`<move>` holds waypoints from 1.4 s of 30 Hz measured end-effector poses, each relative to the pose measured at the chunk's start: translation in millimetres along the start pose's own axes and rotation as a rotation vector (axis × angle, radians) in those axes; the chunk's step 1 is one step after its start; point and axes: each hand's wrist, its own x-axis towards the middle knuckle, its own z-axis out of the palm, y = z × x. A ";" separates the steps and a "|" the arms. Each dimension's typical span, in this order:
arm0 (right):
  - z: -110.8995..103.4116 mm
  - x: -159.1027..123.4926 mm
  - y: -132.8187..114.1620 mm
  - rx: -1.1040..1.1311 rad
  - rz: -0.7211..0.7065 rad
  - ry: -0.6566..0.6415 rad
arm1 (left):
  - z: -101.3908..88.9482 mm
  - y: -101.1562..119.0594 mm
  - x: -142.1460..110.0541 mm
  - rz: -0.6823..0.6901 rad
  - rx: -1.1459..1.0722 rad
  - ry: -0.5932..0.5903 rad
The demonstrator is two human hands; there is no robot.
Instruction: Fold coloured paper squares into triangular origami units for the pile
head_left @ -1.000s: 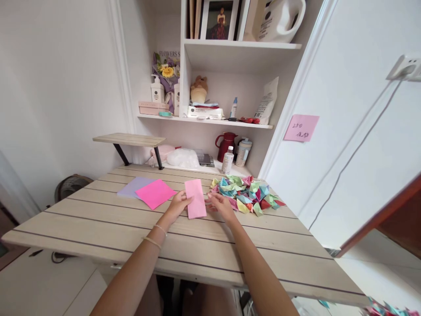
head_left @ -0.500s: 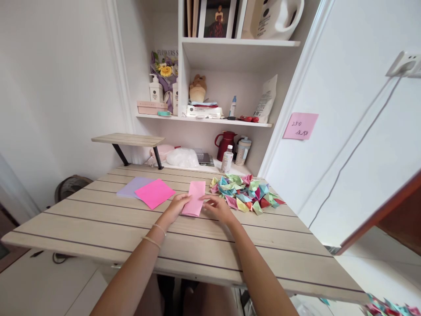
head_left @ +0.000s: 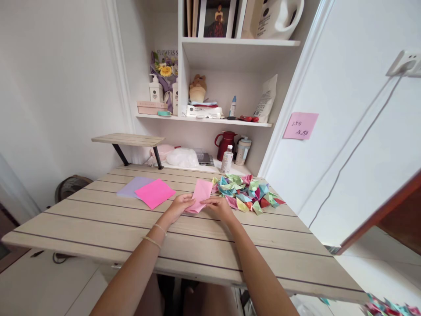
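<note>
A light pink folded paper [head_left: 201,194], a narrow upright rectangle, is held just over the wooden table between both hands. My left hand [head_left: 180,206] grips its left edge with thumb and fingers. On the opposite edge, my right hand [head_left: 219,206] pinches the paper with its fingertips. To the left lie a bright pink paper sheet [head_left: 155,193] and, partly beneath it, lilac paper [head_left: 131,188]. A heap of folded coloured paper pieces [head_left: 245,193] sits right behind my right hand.
The slatted table [head_left: 131,228] fills the foreground. A small raised stand [head_left: 128,139] is at its back left. A plastic bottle [head_left: 227,159] and a dark red jug [head_left: 225,145] stand at the back. More folded papers [head_left: 388,306] lie low at the right.
The pink paper has shifted slightly right and tilted, its top leaning right. My right hand's fingers, earlier looser beside the edge, have closed on it. The other papers have not moved.
</note>
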 end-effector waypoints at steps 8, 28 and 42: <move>0.9 3.2 7.1 0.052 0.162 0.151 | -1.7 -2.0 1.6 -0.038 -0.048 -0.081; 6.4 4.7 7.2 0.292 0.189 0.156 | 7.1 -6.8 0.8 0.038 0.042 -0.134; 11.5 2.1 6.4 0.331 0.274 0.239 | 8.6 -8.7 2.4 0.042 0.135 -0.156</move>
